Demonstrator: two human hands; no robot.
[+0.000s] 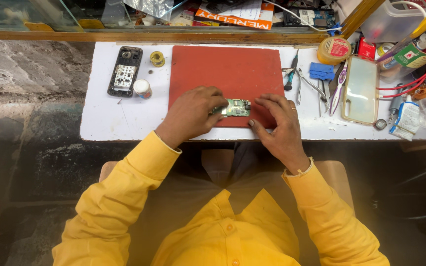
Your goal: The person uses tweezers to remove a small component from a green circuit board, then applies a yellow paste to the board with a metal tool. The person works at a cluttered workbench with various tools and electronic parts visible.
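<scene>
I pinch the board at the mat's six o'clock edge, left fingers clamped, right fingers spread apart; it could slide off.

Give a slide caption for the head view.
Both hands, left hand and right hand, steady a small green circuit board on a red mat.

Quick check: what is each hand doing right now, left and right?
Left hand: fingers closed on the left end of the small green circuit board.
Right hand: open, fingers spread, resting on the red mat beside the board.
</scene>
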